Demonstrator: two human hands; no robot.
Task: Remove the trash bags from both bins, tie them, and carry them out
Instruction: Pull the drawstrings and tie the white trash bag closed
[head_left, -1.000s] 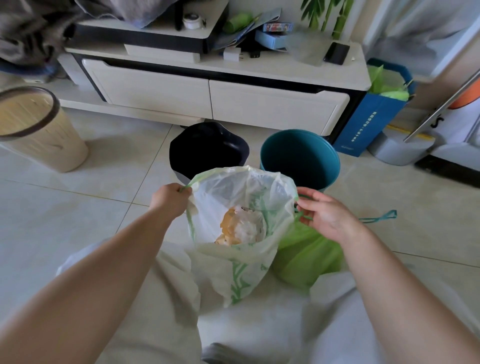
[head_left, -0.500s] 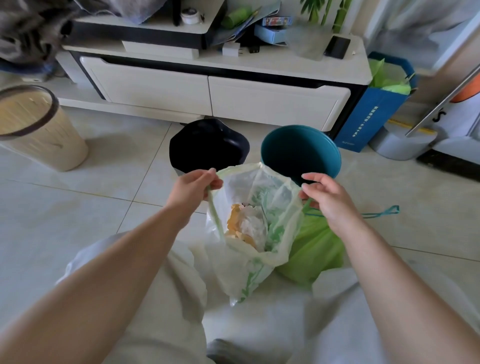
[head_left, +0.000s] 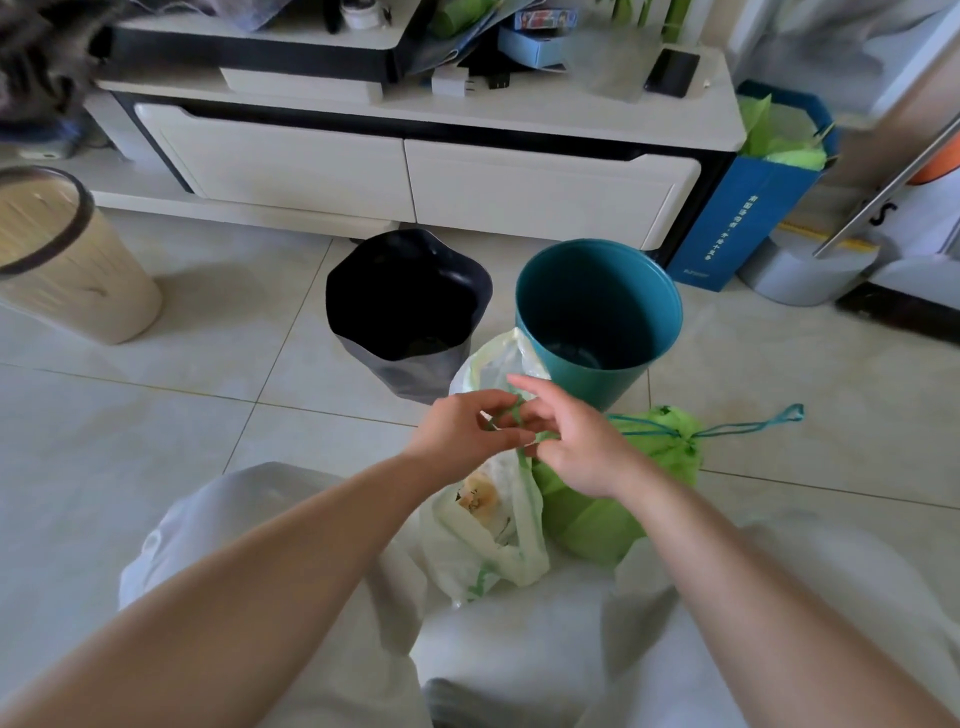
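A white trash bag (head_left: 483, 545) with green print stands on the floor in front of me, orange and white rubbish showing through it. My left hand (head_left: 462, 428) and my right hand (head_left: 571, 447) meet above it, each pinching a green handle of the bag, and its mouth is gathered between them. A green drawstring bag (head_left: 649, 467) lies closed just to the right, its blue cord trailing on the tiles. Behind them stand a black bin (head_left: 405, 312) and a teal bin (head_left: 597, 312), both without bags.
A white TV cabinet (head_left: 415, 171) with two drawers runs along the back. A beige woven basket (head_left: 57, 254) stands at the left. A blue paper bag (head_left: 753, 202) with green stuffing leans by the cabinet's right end. My knees in white cloth fill the bottom.
My hands have come together from either side of the bag, drawing its open mouth shut. The bag now hangs narrower and its contents are mostly covered.
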